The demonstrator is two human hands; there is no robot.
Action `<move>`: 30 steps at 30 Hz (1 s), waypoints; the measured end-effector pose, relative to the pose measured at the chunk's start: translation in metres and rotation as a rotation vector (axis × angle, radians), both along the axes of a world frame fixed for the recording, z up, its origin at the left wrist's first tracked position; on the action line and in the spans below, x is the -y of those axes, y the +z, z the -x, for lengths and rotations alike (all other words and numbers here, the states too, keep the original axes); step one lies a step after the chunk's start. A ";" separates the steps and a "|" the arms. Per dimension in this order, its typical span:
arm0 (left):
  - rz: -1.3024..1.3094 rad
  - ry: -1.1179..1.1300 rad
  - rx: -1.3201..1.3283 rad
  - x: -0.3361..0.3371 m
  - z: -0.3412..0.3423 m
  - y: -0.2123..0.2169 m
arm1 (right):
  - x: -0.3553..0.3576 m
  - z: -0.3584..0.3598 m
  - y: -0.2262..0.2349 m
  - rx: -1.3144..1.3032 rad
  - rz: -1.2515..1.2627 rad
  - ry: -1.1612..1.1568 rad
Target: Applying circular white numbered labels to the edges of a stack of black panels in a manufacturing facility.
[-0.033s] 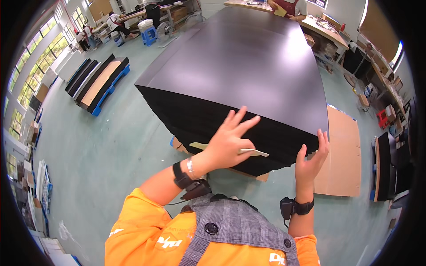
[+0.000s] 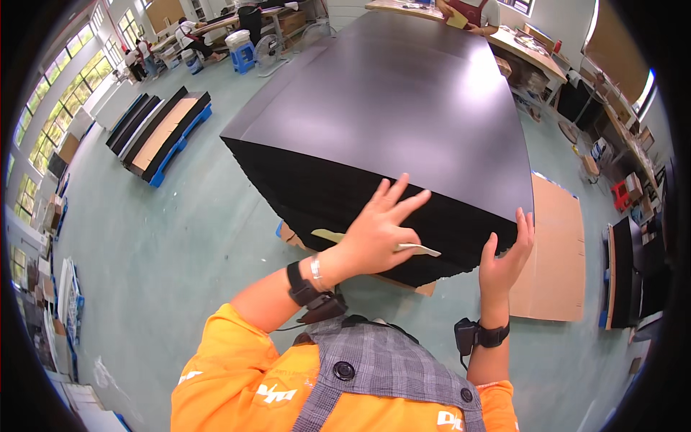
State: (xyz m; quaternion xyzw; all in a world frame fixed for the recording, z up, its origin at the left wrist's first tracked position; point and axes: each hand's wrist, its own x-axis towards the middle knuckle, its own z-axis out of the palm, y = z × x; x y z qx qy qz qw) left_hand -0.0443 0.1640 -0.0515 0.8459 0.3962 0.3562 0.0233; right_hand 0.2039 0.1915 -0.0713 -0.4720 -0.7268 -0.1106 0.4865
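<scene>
A tall stack of glossy black sheets (image 2: 389, 108) fills the middle, its layered side edges facing me. My left hand (image 2: 381, 234) is at its front edge, the upper fingers spread and their tips near the top sheet's rim. Pinched under the thumb of that hand is a thin, pale yellow sheet (image 2: 421, 250); one end sticks out right of the hand and another part shows to its left. My right hand (image 2: 504, 263) rests at the front right corner of the stack, thumb apart from the raised fingers, holding nothing.
Cardboard (image 2: 551, 252) lies on the floor right of the stack. Black panels sit on a blue pallet (image 2: 173, 155) at left; more panels (image 2: 625, 273) stand at far right. A co-worker (image 2: 471, 14) holding a yellow piece is beyond the stack, near a worktable (image 2: 529, 52).
My left hand has slid slightly to the right along the front edge, carrying the pale yellow sheet. My right hand stays at the corner.
</scene>
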 end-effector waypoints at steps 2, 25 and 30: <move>-0.027 -0.002 -0.043 -0.006 -0.011 -0.001 | -0.006 0.000 -0.007 0.032 0.017 -0.024; 0.166 -0.122 -0.005 0.024 -0.044 -0.052 | -0.023 -0.013 -0.035 0.132 -0.126 -0.034; 0.164 -0.077 0.003 0.035 -0.034 -0.057 | -0.022 -0.014 -0.033 0.102 -0.128 -0.039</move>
